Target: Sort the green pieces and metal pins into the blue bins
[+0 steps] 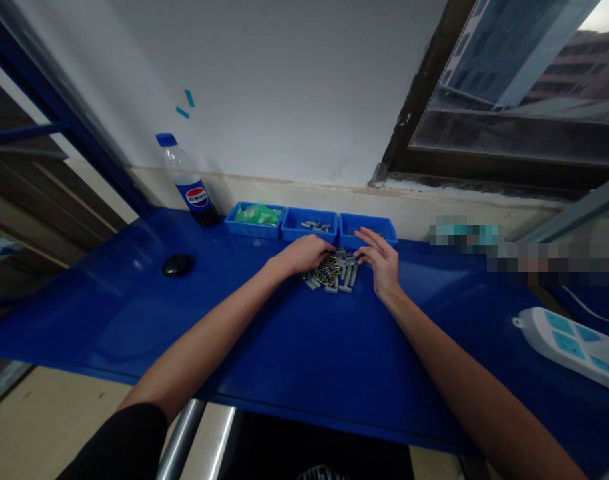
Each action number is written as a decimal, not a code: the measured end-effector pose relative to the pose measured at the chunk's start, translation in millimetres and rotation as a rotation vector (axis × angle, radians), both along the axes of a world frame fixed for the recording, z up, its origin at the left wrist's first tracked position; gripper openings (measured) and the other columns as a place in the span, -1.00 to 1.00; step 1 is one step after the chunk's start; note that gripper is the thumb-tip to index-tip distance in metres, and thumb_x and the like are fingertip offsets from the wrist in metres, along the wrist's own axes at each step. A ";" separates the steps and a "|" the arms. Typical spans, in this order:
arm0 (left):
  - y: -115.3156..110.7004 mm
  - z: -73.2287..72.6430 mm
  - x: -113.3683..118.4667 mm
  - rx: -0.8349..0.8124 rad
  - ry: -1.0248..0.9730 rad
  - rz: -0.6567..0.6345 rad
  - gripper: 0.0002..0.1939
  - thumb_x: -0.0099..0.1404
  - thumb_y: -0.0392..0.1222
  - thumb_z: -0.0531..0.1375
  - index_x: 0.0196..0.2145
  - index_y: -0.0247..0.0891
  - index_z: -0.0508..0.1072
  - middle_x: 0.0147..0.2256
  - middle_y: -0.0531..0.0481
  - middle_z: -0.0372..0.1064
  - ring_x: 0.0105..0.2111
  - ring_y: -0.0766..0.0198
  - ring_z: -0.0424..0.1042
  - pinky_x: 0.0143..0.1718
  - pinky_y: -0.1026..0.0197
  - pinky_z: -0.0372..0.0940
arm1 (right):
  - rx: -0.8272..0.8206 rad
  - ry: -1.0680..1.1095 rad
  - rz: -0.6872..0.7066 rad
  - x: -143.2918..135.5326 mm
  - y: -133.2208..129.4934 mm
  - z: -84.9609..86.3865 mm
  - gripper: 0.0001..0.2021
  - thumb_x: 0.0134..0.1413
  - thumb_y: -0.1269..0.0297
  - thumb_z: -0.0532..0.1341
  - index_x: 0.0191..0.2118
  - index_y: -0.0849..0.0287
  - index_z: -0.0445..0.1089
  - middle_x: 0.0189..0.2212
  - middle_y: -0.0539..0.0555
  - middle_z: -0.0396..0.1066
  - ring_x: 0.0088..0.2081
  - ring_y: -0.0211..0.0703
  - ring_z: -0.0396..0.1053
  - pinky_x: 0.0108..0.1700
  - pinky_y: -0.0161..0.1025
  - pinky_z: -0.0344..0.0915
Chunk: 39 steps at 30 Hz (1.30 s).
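Note:
A mixed heap of thin brass-coloured screws and short grey plugs [333,272] lies on the blue table. At the heap's left side my left hand [309,255] is closed, fingertips bent down into it; whatever they pinch is too small to make out. My right hand [381,263] is at the right side of the heap, fingers apart and bent towards the pieces, with nothing visible in them. Behind the heap stand three blue bins: the left bin [254,230] with green packets, the middle bin [297,233] with a few grey plugs, and the right bin [389,230], partly covered by my right hand.
A cola bottle [197,195] stands upright near the wall, left of the bins. A black computer mouse [178,265] rests on the table's left part. At the right edge lies a white power strip [567,340]. The wall and window rise behind the table.

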<state>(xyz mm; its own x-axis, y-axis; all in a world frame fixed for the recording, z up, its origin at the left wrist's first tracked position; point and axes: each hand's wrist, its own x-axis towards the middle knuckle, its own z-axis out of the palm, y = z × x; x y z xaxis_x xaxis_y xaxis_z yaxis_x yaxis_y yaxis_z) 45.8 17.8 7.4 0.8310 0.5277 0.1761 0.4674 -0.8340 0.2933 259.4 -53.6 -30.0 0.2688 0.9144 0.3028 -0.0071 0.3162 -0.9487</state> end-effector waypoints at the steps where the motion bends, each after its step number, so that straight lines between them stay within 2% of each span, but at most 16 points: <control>1: -0.3 -0.3 0.5 0.009 -0.004 0.016 -0.67 0.34 -0.36 0.13 -0.04 -0.23 0.62 -0.13 -0.17 0.61 -0.11 0.12 0.58 -0.05 0.15 0.39 | -0.007 -0.015 -0.002 0.2 0.2 0.0 -0.48 0.00 0.25 0.27 0.15 0.05 0.49 0.14 0.19 0.50 -0.37 -0.18 0.47 -0.40 -0.22 0.35; 4: 0.5 -0.6 1.5 0.031 -0.038 0.062 -0.69 0.29 -0.39 0.15 -0.11 -0.25 0.64 -0.15 -0.16 0.61 -0.13 0.13 0.57 -0.04 0.16 0.40 | -0.009 -0.051 0.011 0.2 -0.4 0.2 -0.48 0.03 0.24 0.24 0.17 0.03 0.47 0.14 0.19 0.50 -0.37 -0.19 0.46 -0.40 -0.21 0.36; 8: 3.9 -1.5 1.7 0.030 -0.082 0.084 -0.69 0.23 -0.46 0.15 -0.19 -0.29 0.65 -0.16 -0.16 0.61 -0.15 0.14 0.57 -0.03 0.16 0.39 | -0.007 0.003 0.030 -1.1 -1.5 1.3 -0.53 0.01 0.26 0.26 0.10 0.03 0.50 0.08 0.16 0.54 -0.40 -0.21 0.44 -0.41 -0.22 0.33; 15: 5.8 -2.7 -0.3 -0.047 -0.123 0.148 -0.67 0.13 -0.52 0.15 -0.25 -0.33 0.65 -0.28 -0.15 0.61 -0.29 0.16 0.56 -0.20 0.20 0.40 | -0.021 0.053 0.049 -2.2 -1.5 3.1 -0.59 -0.02 0.29 0.30 0.02 0.04 0.54 0.01 0.14 0.58 -0.42 -0.21 0.43 -0.43 -0.22 0.30; 21: 5.5 2.5 0.8 -0.069 -0.347 0.188 -0.71 0.15 -0.51 0.20 -0.21 -0.37 0.63 -0.28 -0.15 0.60 -0.33 0.21 0.56 -0.22 0.21 0.43 | -0.008 0.037 0.062 -0.9 -1.0 0.7 -0.65 0.01 0.28 0.29 -0.02 0.08 0.55 -0.08 0.12 0.61 -0.43 -0.21 0.43 -0.42 -0.23 0.29; 25: 3.9 7.9 4.2 -0.160 -0.563 0.152 -0.74 0.17 -0.46 0.25 -0.17 -0.37 0.61 -0.24 -0.14 0.60 -0.33 0.27 0.56 -0.21 0.22 0.47 | -0.008 -0.026 0.074 -2.1 0.1 -1.3 -0.69 0.02 0.25 0.30 -0.07 0.11 0.56 -0.27 0.09 0.62 -0.46 -0.19 0.40 -0.44 -0.23 0.28; 28: 2.5 9.7 6.5 -0.203 -0.650 0.118 -0.72 0.15 -0.44 0.26 -0.16 -0.36 0.60 -0.24 -0.12 0.60 -0.33 0.29 0.55 -0.21 0.22 0.49 | -0.017 -0.080 0.117 -3.5 -0.1 -1.5 -0.69 0.03 0.22 0.32 -0.06 0.10 0.57 -0.30 0.07 0.63 -0.46 -0.18 0.41 -0.41 -0.23 0.30; 34: -1.2 8.8 8.0 -0.203 -0.620 0.071 -0.70 0.14 -0.41 0.28 -0.14 -0.36 0.59 -0.22 -0.14 0.59 -0.32 0.28 0.55 -0.22 0.21 0.49 | -0.040 -0.099 0.189 -4.3 -0.4 -2.6 -0.70 0.02 0.18 0.37 -0.10 0.10 0.61 -0.21 0.11 0.65 -0.41 -0.15 0.46 -0.38 -0.21 0.33; 39: -2.2 8.9 6.8 -0.184 -0.507 0.082 -0.72 0.20 -0.38 0.28 -0.10 -0.35 0.60 -0.17 -0.16 0.61 -0.27 0.24 0.58 -0.15 0.17 0.48 | -0.037 -0.087 0.162 -3.9 0.4 -2.5 -0.77 0.01 0.19 0.37 -0.18 0.10 0.63 -0.27 0.09 0.65 -0.44 -0.16 0.44 -0.42 -0.22 0.31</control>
<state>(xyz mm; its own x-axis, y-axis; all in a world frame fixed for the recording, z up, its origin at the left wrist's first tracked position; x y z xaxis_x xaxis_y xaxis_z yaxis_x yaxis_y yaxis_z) 52.6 15.6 16.3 0.6205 0.6472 0.4428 0.2905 -0.7142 0.6369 255.5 -53.2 -32.5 0.0910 0.9545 0.2840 0.0274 0.2827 -0.9588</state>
